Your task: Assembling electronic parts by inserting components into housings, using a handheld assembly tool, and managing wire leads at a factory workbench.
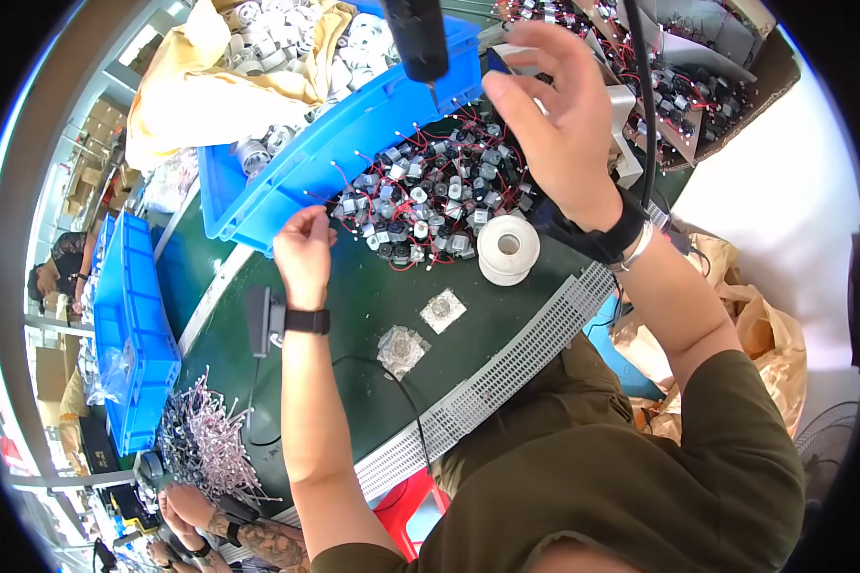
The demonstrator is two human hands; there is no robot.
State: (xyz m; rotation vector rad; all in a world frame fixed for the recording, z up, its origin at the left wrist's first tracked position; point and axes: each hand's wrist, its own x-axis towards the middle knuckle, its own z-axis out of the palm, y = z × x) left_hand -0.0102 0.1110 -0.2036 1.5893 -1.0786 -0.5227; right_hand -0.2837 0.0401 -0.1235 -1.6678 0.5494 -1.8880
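The left hand (306, 253) has its fingers curled together, their tips at the near-left edge of a heaped pile of small clear-grey and black plastic parts with red wires (430, 196); whether they pinch one, I cannot tell. The right hand (569, 124) is loosely open, thumb apart from curved fingers, with the pile to the left of and below its fingertips.

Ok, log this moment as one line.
Left hand: at edge of wired-part pile, grip unclear | Right hand: raised near black hanging tool, grip unclear | White spool: beside pile
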